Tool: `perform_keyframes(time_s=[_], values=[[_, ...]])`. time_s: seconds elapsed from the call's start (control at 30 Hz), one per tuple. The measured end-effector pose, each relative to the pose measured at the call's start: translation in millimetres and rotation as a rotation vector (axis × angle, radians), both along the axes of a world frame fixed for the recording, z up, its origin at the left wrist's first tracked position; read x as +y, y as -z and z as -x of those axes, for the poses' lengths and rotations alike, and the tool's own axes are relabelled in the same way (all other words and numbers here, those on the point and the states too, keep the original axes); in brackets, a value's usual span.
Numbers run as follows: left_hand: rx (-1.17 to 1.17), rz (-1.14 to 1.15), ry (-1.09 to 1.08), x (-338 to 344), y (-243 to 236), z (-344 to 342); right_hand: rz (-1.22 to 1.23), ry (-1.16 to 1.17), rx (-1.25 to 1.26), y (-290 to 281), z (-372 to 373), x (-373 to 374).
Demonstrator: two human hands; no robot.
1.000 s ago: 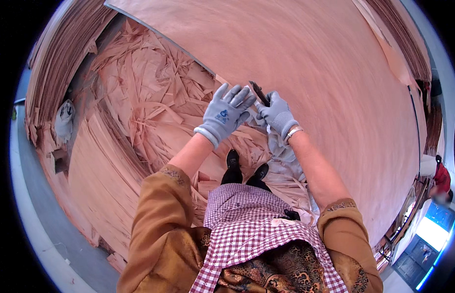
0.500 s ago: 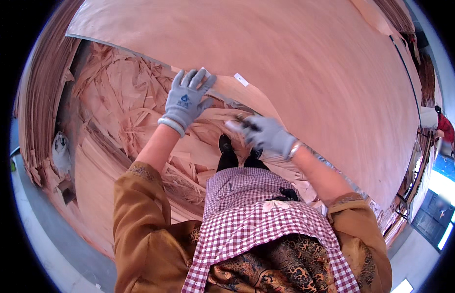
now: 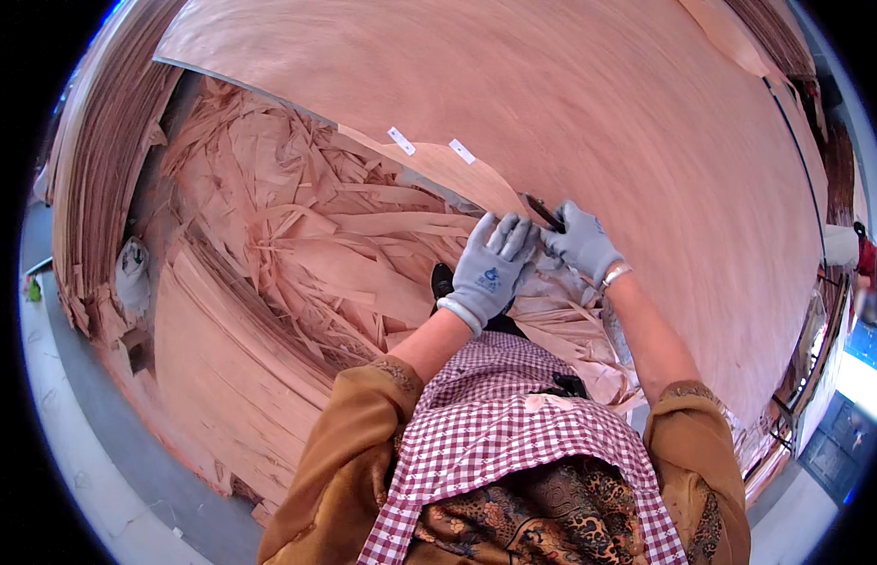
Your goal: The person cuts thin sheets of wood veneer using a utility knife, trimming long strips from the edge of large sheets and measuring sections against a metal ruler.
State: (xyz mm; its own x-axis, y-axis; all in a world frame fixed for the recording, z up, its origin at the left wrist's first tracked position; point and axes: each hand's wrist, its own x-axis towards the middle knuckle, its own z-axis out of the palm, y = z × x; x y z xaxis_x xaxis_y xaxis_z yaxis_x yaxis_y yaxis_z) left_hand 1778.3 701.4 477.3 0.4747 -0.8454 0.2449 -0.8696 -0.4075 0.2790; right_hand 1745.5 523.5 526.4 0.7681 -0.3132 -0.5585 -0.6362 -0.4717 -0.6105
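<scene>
Free room above veneer sheet (image 3: 646,160)

Soft, even light covers the wood sheet (image 3: 665,179), palest toward its far left corner; the scraps (image 3: 278,226) beyond its left edge look duller. Past its right edge, a glaring patch (image 3: 862,386) burns white. Fisheye distortion bows straight lines toward a blue-fringed, black rim.
</scene>
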Motion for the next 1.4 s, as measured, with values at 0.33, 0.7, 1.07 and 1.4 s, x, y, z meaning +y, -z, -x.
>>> perform_keyframes(time_s=[0.33,0.7,1.07,1.4], values=[[-0.012,-0.199,-0.013,-8.1,-3.1,2.6,-0.484,0.149,0.000,-17.6,37.1,14.1],[1.211,1.091,-0.972,89.2,16.2,-149.6,-0.754,0.029,-0.037,-12.7,-60.1,93.4],[1.253,0.977,-1.068,86.6,34.0,-206.5,-0.578,0.115,-0.143,56.9,-140.7,166.3],[1.223,1.102,-1.069,77.4,23.5,-196.7,-0.716,0.203,-0.197,66.8,-129.9,173.0]])
